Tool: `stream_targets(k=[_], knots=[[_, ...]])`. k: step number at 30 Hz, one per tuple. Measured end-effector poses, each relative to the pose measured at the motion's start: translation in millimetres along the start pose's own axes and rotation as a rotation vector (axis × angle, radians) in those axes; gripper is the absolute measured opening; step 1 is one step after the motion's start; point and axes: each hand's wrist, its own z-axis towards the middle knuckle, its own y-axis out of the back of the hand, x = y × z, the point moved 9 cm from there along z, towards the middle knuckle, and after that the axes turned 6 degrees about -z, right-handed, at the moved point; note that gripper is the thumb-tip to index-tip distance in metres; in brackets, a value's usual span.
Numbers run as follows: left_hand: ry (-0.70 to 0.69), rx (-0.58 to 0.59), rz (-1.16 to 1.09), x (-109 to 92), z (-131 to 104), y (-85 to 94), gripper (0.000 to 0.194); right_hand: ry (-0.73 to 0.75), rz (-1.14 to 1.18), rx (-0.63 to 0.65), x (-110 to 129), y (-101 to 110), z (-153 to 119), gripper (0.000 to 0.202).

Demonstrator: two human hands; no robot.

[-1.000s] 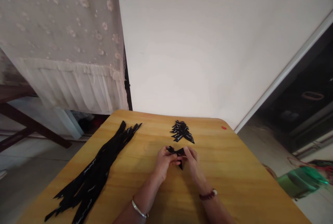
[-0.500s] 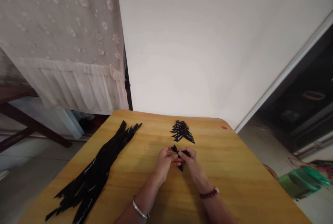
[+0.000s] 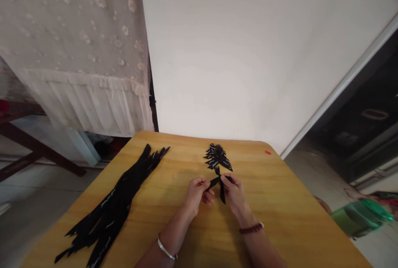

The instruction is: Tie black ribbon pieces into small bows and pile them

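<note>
Between my hands is a black ribbon (image 3: 222,192) with a loop at its top and one tail hanging down. My left hand (image 3: 197,193) pinches an end of it on the left side. On the right, my right hand (image 3: 235,193) grips another part close to the crossing; its fingertips partly hide the ribbon there. Just beyond lies a small stack of folded black ribbons (image 3: 216,156) with white lettering, their ends fanned out. A long bundle of black ribbon strips (image 3: 124,193), also lettered in white, stretches along the table's left side.
The wooden table (image 3: 280,214) has rounded far corners and meets a white wall panel (image 3: 214,60). A small red object (image 3: 268,152) sits near its far right corner. Left hangs a lace curtain (image 3: 93,48); a green bin-like object (image 3: 357,218) stands right of the table.
My hands have moved slightly apart, drawing the ribbon out between them. Its loop and hanging tail now show more plainly. The stack and the bundle have stayed put.
</note>
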Motion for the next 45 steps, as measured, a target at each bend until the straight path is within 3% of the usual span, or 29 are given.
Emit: stream_targets(k=[8,11,16,19,25,29,37,45], knots=[[-0.235,-0.216,-0.034,-32,-2,26.2,0.026,0.072,-0.118,-0.023,10,5,3,0.02],[-0.238,-0.156,-0.031,-34,-2,19.5,0.027,0.108,-0.194,0.034,12,-4,0,0.019],[-0.075,0.025,0.008,-13,-1,-2.4,0.026,0.088,-0.255,0.228,6,-27,-8,0.022],[-0.065,0.043,-0.025,-9,-1,-4.7,0.027,0.08,-0.267,0.275,5,-33,-11,0.023],[-0.068,0.028,-0.135,-10,0,-3.1,0.03,0.087,-0.276,0.208,11,-28,-11,0.021],[-0.068,0.077,-0.099,-7,1,-7.5,0.023,0.094,-0.252,0.233,13,-31,-13,0.022],[-0.099,-0.009,-0.016,-11,1,1.2,0.017,0.058,-0.204,0.216,8,-29,-11,0.026],[-0.095,-0.003,-0.065,-10,4,1.6,0.019,0.084,-0.205,0.216,2,-27,-8,0.026]])
